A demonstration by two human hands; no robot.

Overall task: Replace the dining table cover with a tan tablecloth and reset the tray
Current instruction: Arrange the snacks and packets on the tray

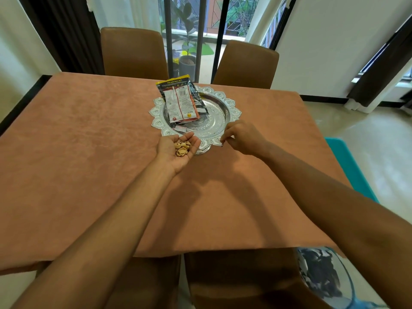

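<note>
A tan tablecloth (89, 152) covers the dining table. An ornate silver tray (223, 112) with a scalloped rim stands at the table's middle, with snack packets (180, 101) lying in its left half. My left hand (178, 150) is held palm up just in front of the tray, cupping several nut shells (182, 148). My right hand (240, 137) is at the tray's near right rim, fingers curled; it seems to pinch something small, which I cannot make out.
Two brown chairs (133, 52) stand at the far side and two more (240, 282) at the near side. A turquoise mat (350, 166) lies on the floor to the right. A patterned fabric (318, 277) lies at the lower right.
</note>
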